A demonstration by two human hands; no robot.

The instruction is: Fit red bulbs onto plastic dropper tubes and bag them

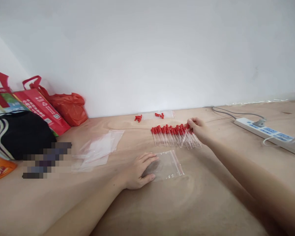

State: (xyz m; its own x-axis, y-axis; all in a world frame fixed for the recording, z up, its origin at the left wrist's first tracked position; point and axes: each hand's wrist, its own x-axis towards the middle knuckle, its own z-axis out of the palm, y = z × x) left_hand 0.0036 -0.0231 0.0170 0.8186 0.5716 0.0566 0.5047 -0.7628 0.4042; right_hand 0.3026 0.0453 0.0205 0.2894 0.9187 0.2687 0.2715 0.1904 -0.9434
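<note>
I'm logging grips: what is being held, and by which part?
The right hand holds a dropper by its red bulb; the left hand rests on a clear bag.

One camera is sitting on the person's head and looking out from above the near side of the surface point(206, 206), facing forward and tilting down. It is taking in a wide view, with the wall point(162, 55) filling roughly the upper half and the surface spreading across the lower. The left hand point(140, 170) is showing nearer the lens, near the middle, and the right hand point(198, 129) is showing farther off, while both forearms are running in from the bottom and lower right.
</note>
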